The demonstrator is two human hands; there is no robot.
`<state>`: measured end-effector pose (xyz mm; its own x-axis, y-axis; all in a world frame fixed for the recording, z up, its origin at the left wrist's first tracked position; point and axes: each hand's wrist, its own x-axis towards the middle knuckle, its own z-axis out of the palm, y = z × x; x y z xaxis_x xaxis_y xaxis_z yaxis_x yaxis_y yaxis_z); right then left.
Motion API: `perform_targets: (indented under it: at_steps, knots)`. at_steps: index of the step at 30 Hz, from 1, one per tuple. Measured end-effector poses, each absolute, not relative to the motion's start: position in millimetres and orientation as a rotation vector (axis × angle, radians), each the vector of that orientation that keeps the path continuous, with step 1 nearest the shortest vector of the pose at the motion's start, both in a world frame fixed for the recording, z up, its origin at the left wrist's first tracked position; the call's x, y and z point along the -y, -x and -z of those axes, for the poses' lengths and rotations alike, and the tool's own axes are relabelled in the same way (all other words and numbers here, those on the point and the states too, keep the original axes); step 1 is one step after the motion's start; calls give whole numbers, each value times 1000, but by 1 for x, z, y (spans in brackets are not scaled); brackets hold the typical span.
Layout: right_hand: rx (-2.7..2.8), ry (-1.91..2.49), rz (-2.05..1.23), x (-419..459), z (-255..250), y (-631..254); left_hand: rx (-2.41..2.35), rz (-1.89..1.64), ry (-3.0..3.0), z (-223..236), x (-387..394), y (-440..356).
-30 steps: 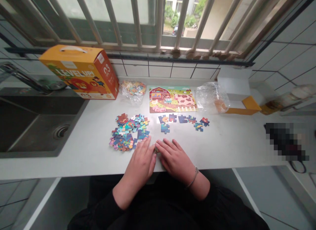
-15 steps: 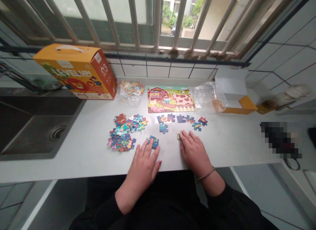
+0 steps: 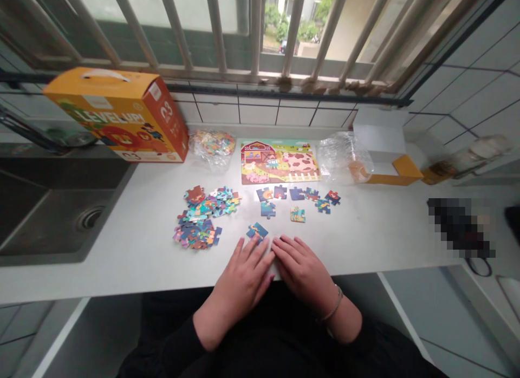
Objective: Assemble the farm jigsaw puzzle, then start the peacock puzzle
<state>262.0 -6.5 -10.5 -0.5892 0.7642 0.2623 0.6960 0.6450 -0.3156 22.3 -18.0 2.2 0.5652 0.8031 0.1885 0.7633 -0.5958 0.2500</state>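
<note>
My left hand [image 3: 242,273] lies palm down near the counter's front edge, fingers stretched, its fingertips at the lower edge of a blue jigsaw piece [image 3: 257,230]. Close beside it, my right hand [image 3: 305,271] rests with fingers extended and holds nothing; its fingertips nearly meet the left hand. A yellow-green jigsaw piece [image 3: 298,214] lies alone beyond the right hand. Further back, several dark blue pieces form a loose row, among them a piece with a red figure [image 3: 333,197] and a lone lower one [image 3: 268,208]. A heap of mixed pieces [image 3: 199,233] sits to the left.
Behind the pieces lies a farm picture puzzle [image 3: 280,162]. A bagged set of pieces [image 3: 212,146] and an orange box [image 3: 122,118] stand left of it; crumpled clear plastic [image 3: 343,158] and an opened box [image 3: 390,177] lie right. The sink [image 3: 93,215] borders the counter's left.
My right hand has left the yellow-green piece and moved left and nearer me, beside my left hand. The blue piece under my left fingertips has turned and shifted slightly right.
</note>
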Motion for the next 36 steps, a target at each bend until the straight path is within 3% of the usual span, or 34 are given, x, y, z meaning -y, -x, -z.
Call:
perform_targets:
  at_steps: [4,14,21,36]
  knots:
    - [2415,1244,-200,9,11,-293,-1486,-439,-2625,5,12,-28]
    - [2041,1811,107,-17,21,-375,-870,-402,-2653,-4,-16,-68]
    - [2010,1903,231,-55,24,-389,-570,-381,-2685,4,-56,-133]
    - [1893,1931,239,-83,17,-375,-1002,-425,-2771,14,-112,-166]
